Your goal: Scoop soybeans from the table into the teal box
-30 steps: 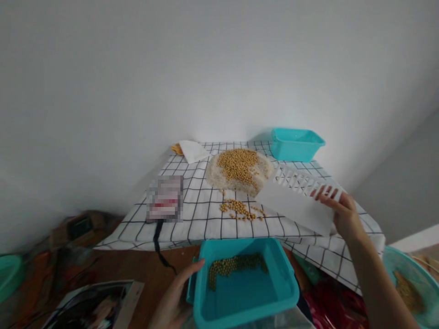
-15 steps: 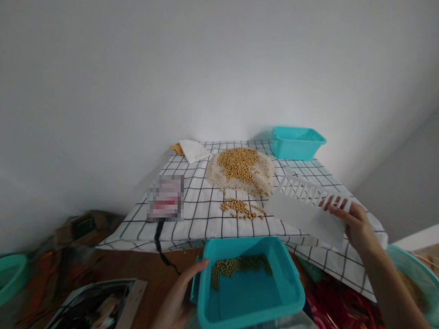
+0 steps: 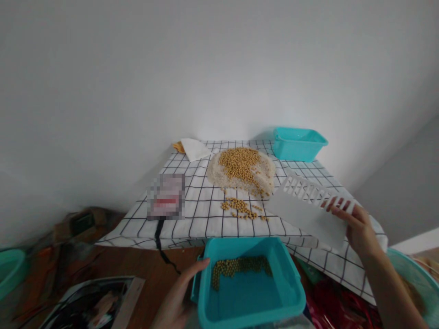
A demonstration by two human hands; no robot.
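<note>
My left hand grips the left rim of a teal plastic bin, thumb over the edge, the other fingers hidden. A band of soybeans lies inside the bin, just below the table's front edge. In my right hand is a white slotted plastic board, with fingers through its slots; it is tilted over the right side of the table. Left of the board's near end lies a small scatter of soybeans. Behind it, a larger heap of soybeans rests on spread white grains, which look like rice.
A second teal bin stands at the table's back right. On the checked tablecloth are a folded white cloth and a blurred-out object with a black strap. An open box sits low at left; a round tub stands at right.
Both hands keep their holds on the bin and the board. A few soybeans at the right of the small scatter have shifted slightly; the whole view has moved a little.
</note>
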